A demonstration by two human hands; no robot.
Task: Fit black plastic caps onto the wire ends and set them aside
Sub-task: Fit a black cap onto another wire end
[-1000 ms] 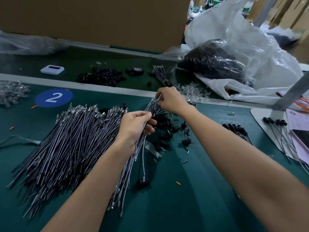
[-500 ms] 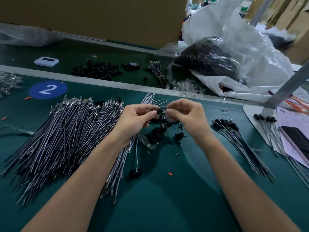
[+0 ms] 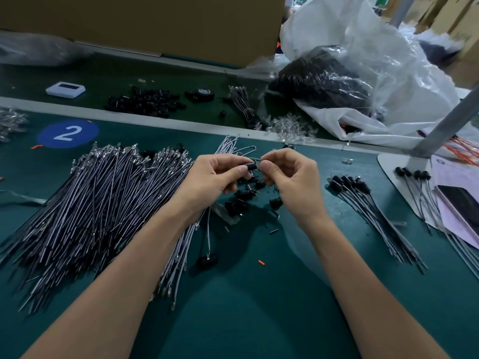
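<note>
The green counter (image 3: pixel 259 320) carries a broad heap of bare wires (image 3: pixel 98 203) on the left, a scatter of loose black caps (image 3: pixel 241 200) in the middle and a bundle of capped wires (image 3: pixel 363 203) on the right. A blue round sticker (image 3: pixel 68 133) marked 2 sits at the far left. Beyond a grey strip (image 3: pixel 155 120) lie a second cap pile (image 3: pixel 145 101), a white device (image 3: pixel 65 89) and a clear plastic bag (image 3: pixel 388 99).

The table mat (image 3: pixel 246 320) is dark teal-green w/ a round blue sticker (image 3: pixel 46 134) bearing a white "2"; the wire pile (image 3: pixel 98 208) is silver-grey w/ black streaks & shiny metal tips. The held cap (image 3: pixel 251 167), loose caps (image 3: pixel 241 195) & ends of the capped wires (image 3: pixel 347 181) are all black, the held wire (image 3: pixel 255 158) pale grey. The box (image 3: pixel 155 22) is plain brown, bag (image 3: pixel 414 99) white/clear, scrap (image 3: pixel 261 262) orange, papers (image 3: pixel 451 177) pinkish.
</note>
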